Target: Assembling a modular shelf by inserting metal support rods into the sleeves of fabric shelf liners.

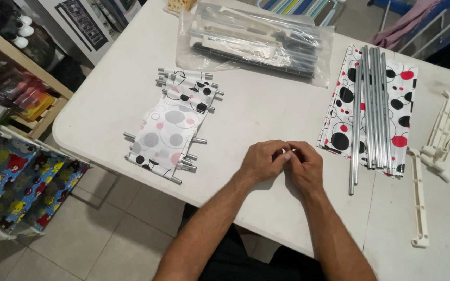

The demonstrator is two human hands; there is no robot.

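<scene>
Both of your hands are meeting fingertip to fingertip over the white table [266,114]; the left hand [260,161] and right hand [307,165] are curling closed, and what they are pinching cannot be told. Metal rods [371,109] are lying just right of them on spotted fabric [399,104]; a second spotted fabric bundle [175,125] is lying to their left.

The table [266,112] is white plastic with a matt, faintly scuffed top, and on it the grey rods [372,104] look like smooth, shiny metal. Under them lies a spotted fabric sheet [399,99] with a slight sheen (the folded shelf cloth [170,127] looks alike), beside white plastic brackets [446,138] and a glossy clear plastic bag [256,39].
</scene>
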